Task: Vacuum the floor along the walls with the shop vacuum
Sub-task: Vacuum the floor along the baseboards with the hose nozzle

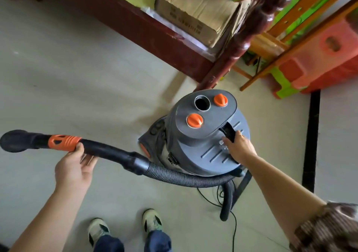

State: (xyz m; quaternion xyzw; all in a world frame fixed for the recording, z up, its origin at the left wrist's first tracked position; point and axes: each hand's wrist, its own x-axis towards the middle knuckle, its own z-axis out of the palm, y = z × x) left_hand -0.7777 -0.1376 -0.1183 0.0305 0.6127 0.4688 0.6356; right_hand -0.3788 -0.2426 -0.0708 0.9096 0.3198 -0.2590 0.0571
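A grey shop vacuum [195, 135] with two orange knobs and an open round port on top stands on the pale floor [58, 77]. My right hand [239, 148] grips its black handle [229, 132] at the lid's right side. A black ribbed hose [184, 177] curves from the vacuum's near side to a rigid black wand [108, 150] with an orange collar. My left hand [74, 169] holds the wand from below, just right of the collar, fingers curled up round it. The black nozzle [13, 140] points left, raised above the floor.
A dark red wooden bed frame [147, 29] with a carved post stands right behind the vacuum, cardboard boxes [195, 9] stacked on it. Orange and green plastic stools and wooden frames [302, 58] crowd the right. A black floor strip [311, 135] and power cord [235, 228] lie right. My feet stand below.
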